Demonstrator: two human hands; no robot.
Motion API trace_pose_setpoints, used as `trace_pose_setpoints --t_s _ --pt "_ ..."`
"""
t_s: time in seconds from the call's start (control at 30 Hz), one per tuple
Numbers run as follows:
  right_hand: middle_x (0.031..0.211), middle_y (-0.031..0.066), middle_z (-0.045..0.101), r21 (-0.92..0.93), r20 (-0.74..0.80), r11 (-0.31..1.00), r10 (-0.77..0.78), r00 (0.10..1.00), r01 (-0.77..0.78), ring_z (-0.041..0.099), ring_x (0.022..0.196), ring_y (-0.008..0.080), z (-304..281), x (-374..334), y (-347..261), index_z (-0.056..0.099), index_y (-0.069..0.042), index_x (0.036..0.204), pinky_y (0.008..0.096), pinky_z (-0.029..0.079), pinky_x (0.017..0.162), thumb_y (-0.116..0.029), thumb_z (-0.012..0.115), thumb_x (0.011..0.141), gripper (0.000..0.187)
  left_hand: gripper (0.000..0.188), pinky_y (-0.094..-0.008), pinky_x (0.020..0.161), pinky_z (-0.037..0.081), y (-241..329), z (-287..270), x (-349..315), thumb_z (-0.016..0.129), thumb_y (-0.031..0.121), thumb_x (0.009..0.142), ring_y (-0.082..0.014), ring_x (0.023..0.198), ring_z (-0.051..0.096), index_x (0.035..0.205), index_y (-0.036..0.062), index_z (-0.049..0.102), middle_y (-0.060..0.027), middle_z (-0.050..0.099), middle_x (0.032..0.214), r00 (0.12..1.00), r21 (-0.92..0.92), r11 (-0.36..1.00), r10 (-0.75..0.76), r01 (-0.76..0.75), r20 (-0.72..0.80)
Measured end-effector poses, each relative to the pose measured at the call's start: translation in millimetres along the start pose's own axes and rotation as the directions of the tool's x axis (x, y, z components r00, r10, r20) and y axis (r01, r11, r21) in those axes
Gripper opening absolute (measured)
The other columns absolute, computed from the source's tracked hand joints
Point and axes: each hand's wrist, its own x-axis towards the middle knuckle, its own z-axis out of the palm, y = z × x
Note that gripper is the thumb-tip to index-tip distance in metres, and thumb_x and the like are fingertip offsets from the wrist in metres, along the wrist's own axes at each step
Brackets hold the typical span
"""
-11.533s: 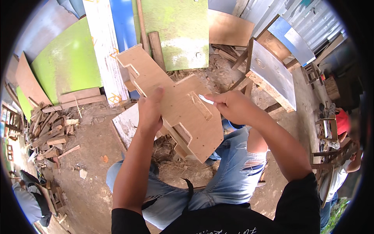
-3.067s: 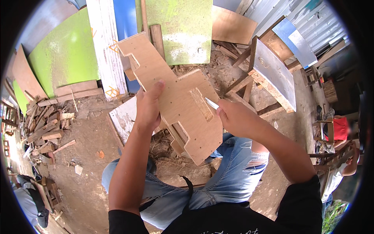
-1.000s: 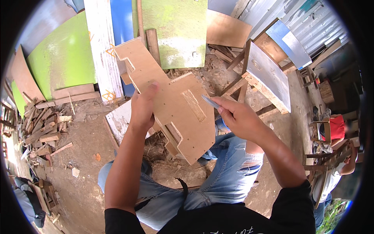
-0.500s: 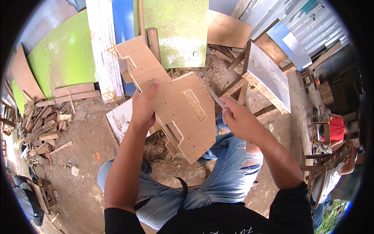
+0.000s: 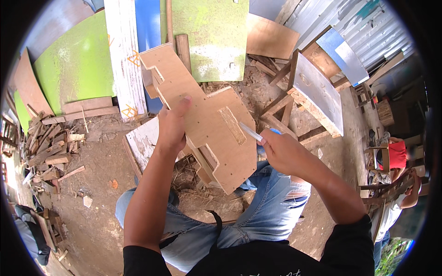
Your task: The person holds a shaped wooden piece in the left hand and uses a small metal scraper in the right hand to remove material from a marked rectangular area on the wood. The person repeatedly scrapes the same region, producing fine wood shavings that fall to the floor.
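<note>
A light brown plywood assembly (image 5: 198, 115) is held tilted above my knees, its flat face up. Notched edges, a rough-edged rectangular slot and small dark fastener spots mark it. My left hand (image 5: 174, 122) grips its left edge, thumb on the face and fingers underneath. Closed around a narrow, flat metal-bladed tool (image 5: 250, 131) is my right hand (image 5: 278, 149); something blue shows beside the fingers. The blade's tip lies over the face, close to the slot's right side; whether it touches the wood I cannot tell. The slot looks filled with rough, pale wood.
Scrap wood (image 5: 50, 147) is heaped at the left. Green boards (image 5: 76, 64) and a white plank (image 5: 122, 55) lean at the back. A wooden stand with a pale top (image 5: 317, 92) is at the right, with a person in a white shirt (image 5: 396, 202) beyond it.
My right hand has brought the blade from the assembly's right edge over its face toward the slot. The assembly has shifted very slightly down and right, still in my left hand.
</note>
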Motion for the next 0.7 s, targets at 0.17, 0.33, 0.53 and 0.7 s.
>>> trace_pose_setpoints --t_s 0.17,0.33,0.53,0.7 --pt "0.082 0.0257 0.063 0.040 0.082 0.989 0.135 0.987 -0.139 0.063 0.079 0.0447 -4.4 -0.6 -6.0 0.051 -0.009 0.130 0.0518 0.047 0.070 -0.011 0.046 0.098 0.032 0.038 -0.0392 0.081 0.058 1.8 1.2 -0.8 0.064 0.014 0.093 -0.0247 0.094 0.068 0.123 -0.0061 0.054 -0.0153 0.065 0.112 1.000 0.014 1.000 -0.008 0.008 -0.012" --pt "0.072 0.0253 0.063 -0.007 0.109 1.000 0.018 0.994 -0.017 0.063 0.063 0.0386 -3.9 -1.0 -11.7 0.030 -0.013 0.154 0.0480 0.048 0.060 -0.003 0.047 0.093 0.064 0.038 -0.0388 0.083 0.057 3.9 4.1 -0.9 0.063 0.015 0.094 -0.0237 0.097 0.067 0.125 -0.0048 0.053 -0.0141 0.065 0.112 1.000 0.021 1.000 -0.011 0.011 -0.016" --pt "0.073 0.0242 0.062 -0.047 0.163 0.991 0.128 0.978 -0.122 0.063 0.064 0.0401 2.9 -5.8 -13.9 0.027 -0.020 0.157 0.0495 0.048 0.061 -0.002 0.047 0.092 0.070 0.039 -0.0379 0.086 0.054 4.8 5.8 -5.8 0.060 0.019 0.096 -0.0223 0.101 0.065 0.128 -0.0018 0.052 -0.0122 0.063 0.115 1.000 0.032 0.999 -0.026 0.026 -0.007" --pt "0.064 0.0231 0.060 -0.023 0.089 0.995 0.098 0.991 -0.096 0.060 0.055 0.0384 10.5 -10.5 -20.1 0.028 -0.015 0.156 0.0496 0.047 0.054 0.003 0.049 0.085 0.076 0.036 -0.0387 0.084 0.056 5.2 7.5 -9.9 0.062 0.016 0.096 -0.0237 0.101 0.066 0.126 -0.0028 0.053 -0.0141 0.064 0.116 1.000 0.033 0.999 -0.015 0.015 0.009"
